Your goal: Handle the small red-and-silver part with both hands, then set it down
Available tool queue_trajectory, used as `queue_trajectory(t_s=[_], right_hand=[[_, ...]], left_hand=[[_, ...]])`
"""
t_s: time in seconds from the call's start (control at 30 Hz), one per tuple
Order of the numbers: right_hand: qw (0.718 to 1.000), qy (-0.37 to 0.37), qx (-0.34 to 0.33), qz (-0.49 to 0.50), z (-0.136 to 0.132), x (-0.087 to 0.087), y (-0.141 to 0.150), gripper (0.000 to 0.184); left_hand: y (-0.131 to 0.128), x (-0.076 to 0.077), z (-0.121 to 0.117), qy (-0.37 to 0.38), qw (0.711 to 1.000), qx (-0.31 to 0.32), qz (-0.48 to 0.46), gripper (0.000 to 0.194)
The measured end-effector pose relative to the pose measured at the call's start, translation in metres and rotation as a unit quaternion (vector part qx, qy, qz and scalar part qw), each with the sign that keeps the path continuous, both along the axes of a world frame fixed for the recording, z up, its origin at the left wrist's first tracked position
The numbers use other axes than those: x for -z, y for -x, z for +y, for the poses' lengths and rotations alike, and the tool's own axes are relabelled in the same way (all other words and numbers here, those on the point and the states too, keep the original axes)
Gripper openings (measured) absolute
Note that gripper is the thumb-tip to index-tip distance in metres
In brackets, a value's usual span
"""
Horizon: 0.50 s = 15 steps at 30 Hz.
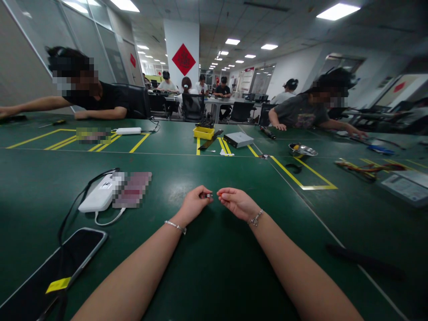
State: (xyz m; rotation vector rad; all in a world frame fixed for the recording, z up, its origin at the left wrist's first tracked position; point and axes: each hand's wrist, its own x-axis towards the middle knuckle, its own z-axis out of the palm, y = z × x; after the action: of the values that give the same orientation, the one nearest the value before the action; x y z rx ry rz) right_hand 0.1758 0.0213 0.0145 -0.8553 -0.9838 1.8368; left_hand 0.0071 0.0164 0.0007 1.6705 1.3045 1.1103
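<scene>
My left hand (195,203) is closed, pinching a small dark piece with a silver end (209,195) that looks like a USB plug. Facing it, a short gap away, my right hand (236,203) pinches a tiny orange-red piece (220,194) between thumb and fingers; its exact kind is too small to tell. Both hands are just above the green tabletop (214,263), near the middle of the view. The silver end points toward the orange piece, and the two do not touch.
To the left are a white power bank (102,194) with cables and a large dark phone (56,272). Farther back stand a yellow bin (203,133), a grey metal box (238,139) and a metal bowl (306,151). A power supply unit (406,185) lies right. Two people sit across.
</scene>
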Motion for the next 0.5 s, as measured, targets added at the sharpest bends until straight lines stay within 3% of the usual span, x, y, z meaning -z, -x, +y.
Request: queue_trajectory(t_s=[0.17, 0.33, 0.5], right_hand=[[1.000, 0.015, -0.014, 0.014, 0.0003, -0.0003, -0.0032, 0.020], [0.999, 0.034, -0.022, 0.017, -0.0007, -0.0014, -0.0035, 0.013], [0.999, 0.040, -0.037, -0.002, -0.0014, -0.0024, -0.0030, 0.017]], left_hand=[[-0.0006, -0.0028, -0.0037, -0.003, 0.999, 0.036, 0.018, 0.016], [0.0000, -0.0074, -0.0059, -0.002, 0.998, 0.053, 0.041, 0.017], [-0.0003, -0.0060, -0.0035, 0.012, 0.997, 0.070, -0.023, 0.028]])
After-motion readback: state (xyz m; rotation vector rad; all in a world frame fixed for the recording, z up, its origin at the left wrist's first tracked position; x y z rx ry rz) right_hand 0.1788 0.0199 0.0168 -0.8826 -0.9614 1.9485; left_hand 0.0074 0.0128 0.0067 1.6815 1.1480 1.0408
